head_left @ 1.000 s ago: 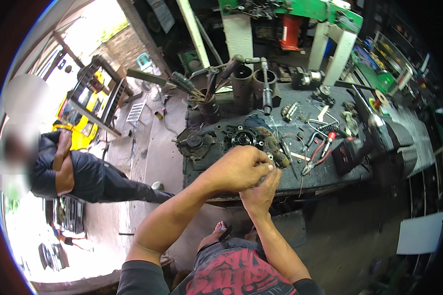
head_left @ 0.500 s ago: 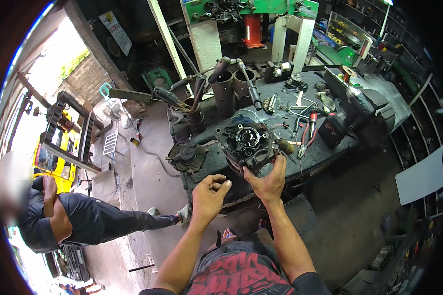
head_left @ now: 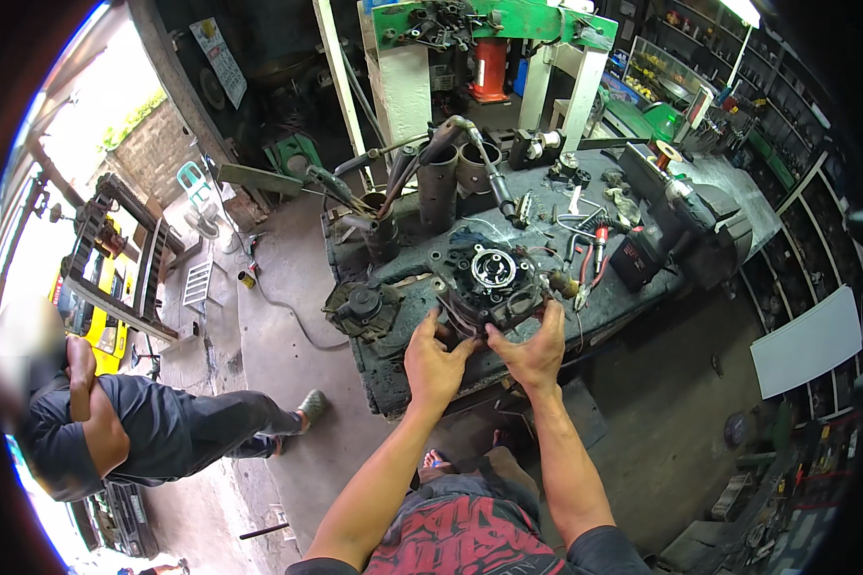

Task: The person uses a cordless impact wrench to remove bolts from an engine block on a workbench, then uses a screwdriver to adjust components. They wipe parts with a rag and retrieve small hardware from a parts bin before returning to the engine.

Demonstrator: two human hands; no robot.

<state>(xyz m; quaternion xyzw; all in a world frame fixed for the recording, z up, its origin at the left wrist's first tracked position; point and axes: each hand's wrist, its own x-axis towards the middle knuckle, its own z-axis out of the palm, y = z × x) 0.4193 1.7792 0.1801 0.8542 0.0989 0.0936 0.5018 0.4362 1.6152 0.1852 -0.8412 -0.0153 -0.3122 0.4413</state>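
A dark, greasy metal housing (head_left: 520, 299) rests near the workbench's front edge, with a bright ring around the bore on its top. My left hand (head_left: 435, 362) grips its near left side, the thumb pressed to the lower edge. On its near right side, my right hand (head_left: 532, 353) has thumb and fingers closed around the rim. The two thumbs almost meet at the middle of the front. My fingertips are partly hidden by the housing. Left of it lies a second round dark part (head_left: 362, 307), apart from my hands.
Upright metal cylinders (head_left: 437, 196) and a long-handled socket wrench (head_left: 498, 188) stand behind the housing. To the right are red-handled tools (head_left: 600, 241), a black box (head_left: 637, 255) and a bench vise (head_left: 724, 225). A person (head_left: 115, 422) with folded arms stands at the left.
My left hand has moved from free beside the housing onto its near left side. My right hand keeps its hold. The person at left has shifted a foot, and the view has turned slightly.
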